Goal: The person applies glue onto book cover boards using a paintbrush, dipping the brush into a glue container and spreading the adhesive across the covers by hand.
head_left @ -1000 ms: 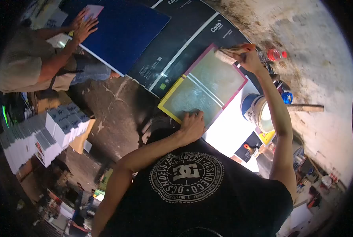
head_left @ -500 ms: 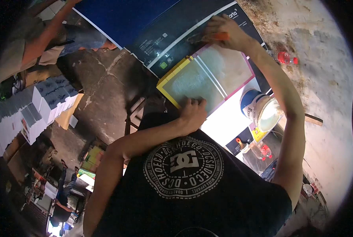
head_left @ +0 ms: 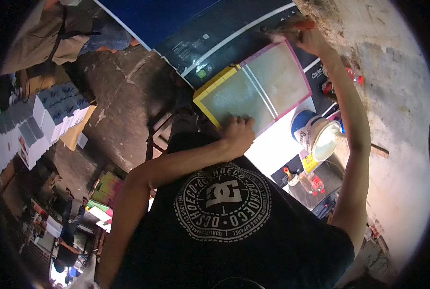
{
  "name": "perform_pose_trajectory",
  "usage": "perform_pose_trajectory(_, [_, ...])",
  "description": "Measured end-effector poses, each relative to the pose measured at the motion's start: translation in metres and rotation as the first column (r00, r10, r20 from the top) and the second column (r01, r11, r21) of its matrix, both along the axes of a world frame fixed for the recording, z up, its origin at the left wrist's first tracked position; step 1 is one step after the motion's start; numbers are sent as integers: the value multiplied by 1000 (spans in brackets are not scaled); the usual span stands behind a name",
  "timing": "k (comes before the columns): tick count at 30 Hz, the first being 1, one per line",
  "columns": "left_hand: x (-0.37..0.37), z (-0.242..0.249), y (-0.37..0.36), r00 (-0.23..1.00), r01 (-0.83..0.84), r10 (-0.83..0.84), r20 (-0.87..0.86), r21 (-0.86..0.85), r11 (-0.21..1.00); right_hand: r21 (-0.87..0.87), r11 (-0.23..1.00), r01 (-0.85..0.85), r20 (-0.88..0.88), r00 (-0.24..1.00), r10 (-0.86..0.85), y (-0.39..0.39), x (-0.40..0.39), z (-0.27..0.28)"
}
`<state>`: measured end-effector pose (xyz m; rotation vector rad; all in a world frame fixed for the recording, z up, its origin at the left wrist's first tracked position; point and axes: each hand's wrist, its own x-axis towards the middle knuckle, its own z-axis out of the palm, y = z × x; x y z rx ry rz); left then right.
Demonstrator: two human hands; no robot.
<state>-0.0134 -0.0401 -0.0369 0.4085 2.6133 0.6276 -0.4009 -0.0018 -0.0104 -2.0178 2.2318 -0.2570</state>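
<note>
A pale grey sheet (head_left: 287,79) with yellow and magenta edges and two white stripes lies on a dark printed board (head_left: 219,41). Wet-looking sheen shows on its left part. My left hand (head_left: 239,130) rests at the sheet's near edge, fingers bent and pressed down on it. Beyond the far corner, my right hand (head_left: 316,41) is closed around a brush with an orange handle (head_left: 304,24); the blurred brush head points left over the board. Right of the sheet stands a blue and white tub (head_left: 304,125) with pale stuff inside.
Small plastic bottles with red caps (head_left: 317,184) lie near the tub, beside another orange-handled brush (head_left: 287,173). Stacks of printed sheets (head_left: 56,115) stand on the left. Another person's legs (head_left: 104,38) are at upper left, and a further person (head_left: 68,250) is at lower left.
My right hand has moved right with the brush, off the sheet's far edge to past its corner. My left hand stays at the near edge. A person's arm at upper left has drawn back.
</note>
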Motion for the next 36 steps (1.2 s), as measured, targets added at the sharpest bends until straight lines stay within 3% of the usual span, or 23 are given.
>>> perform_pose_trajectory(2, [-4, 3, -1, 999, -14, 13, 47, 18, 1000, 92, 988, 127, 16, 992, -129, 22, -1, 11])
perform_pose_trajectory(4, [-4, 4, -2, 998, -40, 37, 47, 50, 998, 287, 918, 272, 126, 940, -318, 22, 34, 58])
perform_pose_trajectory(6, [-6, 4, -4, 996, -67, 61, 68, 84, 994, 209, 971, 119, 233, 958, -168, 37, 40, 48])
perform_pose_trajectory(9, [-7, 2, -4, 993, -77, 66, 101, 114, 991, 115, 986, 122, 66, 989, -130, 61, 9, 8])
perform_pose_trajectory(11, [-6, 4, -5, 996, -42, 34, 85, 95, 995, 159, 909, 385, 20, 920, -393, 55, -7, 17])
perform_pose_trajectory(13, [-8, 7, -7, 994, -45, 36, 99, 90, 995, -52, 921, 385, 107, 919, -378, 60, -24, 11])
perform_pose_trajectory(15, [-6, 4, -5, 995, -51, 43, 93, 89, 995, -229, 846, 481, 202, 874, -442, 75, 5, 19])
perform_pose_trajectory(16, [-3, -3, -1, 996, -61, 54, 76, 86, 994, -84, 737, 671, 79, 742, -666, 79, 46, 37])
perform_pose_trajectory(17, [-3, -7, 0, 996, -75, 70, 57, 81, 994, -141, 855, 499, 402, 818, -412, 93, 57, 22])
perform_pose_trajectory(18, [-7, -3, -2, 995, -62, 54, 87, 93, 994, -206, 823, 529, 265, 840, -474, 121, 73, -4])
perform_pose_trajectory(19, [-9, 2, -5, 992, -53, 41, 119, 101, 993, -122, 756, 643, 367, 737, -568, 109, 116, 15])
perform_pose_trajectory(21, [-11, 7, -6, 989, -38, 26, 146, 80, 996, -45, 802, 596, 276, 779, -563, 177, 68, -50])
perform_pose_trajectory(23, [-12, 7, -3, 992, -9, 5, 123, 29, 1000, -186, 596, 781, 368, 618, -695, 172, 57, -19])
perform_pose_trajectory(24, [-11, 4, -2, 994, -20, 16, 106, 41, 999, -291, 572, 767, 120, 622, -774, 183, 51, -15])
perform_pose_trajectory(27, [-11, 4, -2, 992, -16, 7, 127, 69, 998, -231, 445, 865, 269, 497, -825, 186, 84, 14])
perform_pose_trajectory(28, [-17, 13, -5, 984, 5, -17, 179, 66, 998, -207, 455, 866, 374, 500, -781, 198, 102, -4])
perform_pose_trajectory(29, [-22, 18, -7, 972, 24, -38, 230, 65, 998, -344, 532, 773, 471, 633, -615, 210, 123, -36])
perform_pose_trajectory(31, [-18, 10, -4, 980, -2, -6, 197, 43, 999, -237, 566, 789, 343, 613, -712, 176, 175, -10])
perform_pose_trajectory(33, [-15, 9, -2, 986, -14, 9, 169, 27, 1000, -56, 296, 954, 445, 289, -848, 190, 163, -11])
perform_pose_trajectory(36, [-14, 11, -6, 988, 4, -10, 153, 35, 999, -163, 258, 952, 311, 297, -903, 205, 155, 12])
